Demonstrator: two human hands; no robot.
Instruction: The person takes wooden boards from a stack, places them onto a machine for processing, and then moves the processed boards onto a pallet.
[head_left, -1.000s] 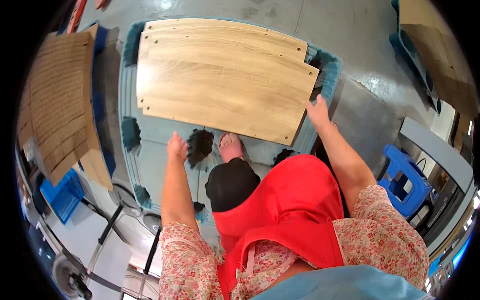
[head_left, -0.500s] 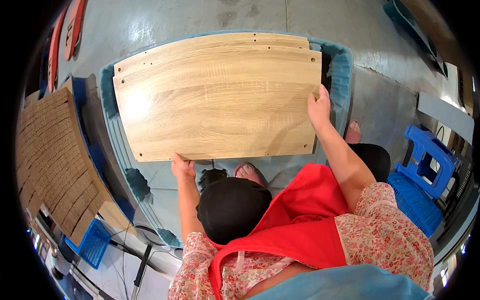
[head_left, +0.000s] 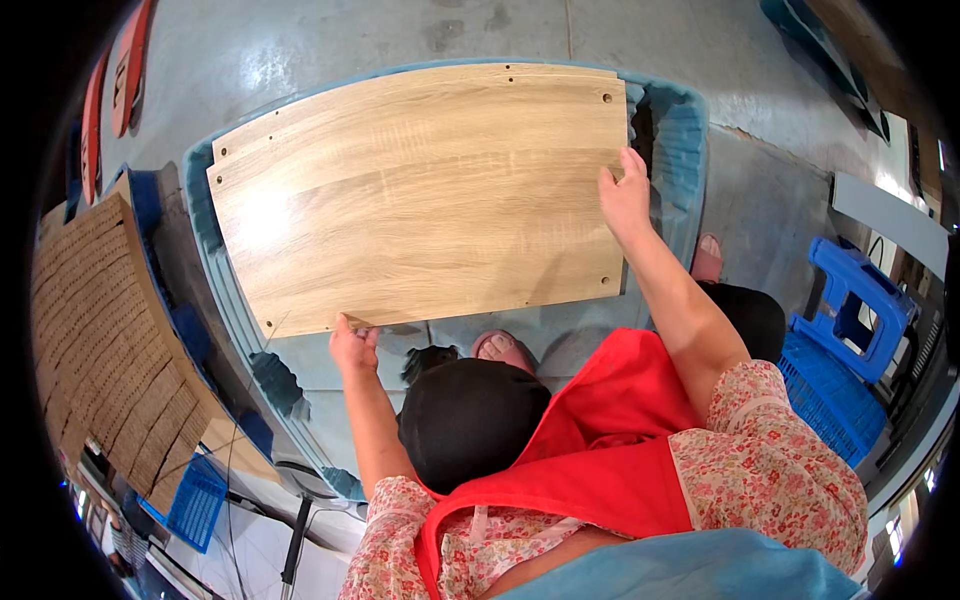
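A light wood-grain board (head_left: 430,200) with small drilled holes lies on top of at least one more board. The lower wooden board (head_left: 300,122) shows as a strip along the far side. At the near left edge, my left hand (head_left: 355,348) has its thumb on the rim and its fingers curled against it, partly hidden. My right hand (head_left: 626,192) rests by the right edge, with finger and thumb apart and the tips at the board's rim.
The boards sit on a blue-green plastic pallet (head_left: 675,190). A stack of brown cardboard (head_left: 110,340) stands to the left. Right of me are a blue plastic stool (head_left: 860,310) and a blue basket (head_left: 830,400). Pink sandals (head_left: 502,350) are on my feet.
The top board has slid away from me and to the left, covering more of the lower board. My right hand went with it, and its fingers have loosened from the edge.
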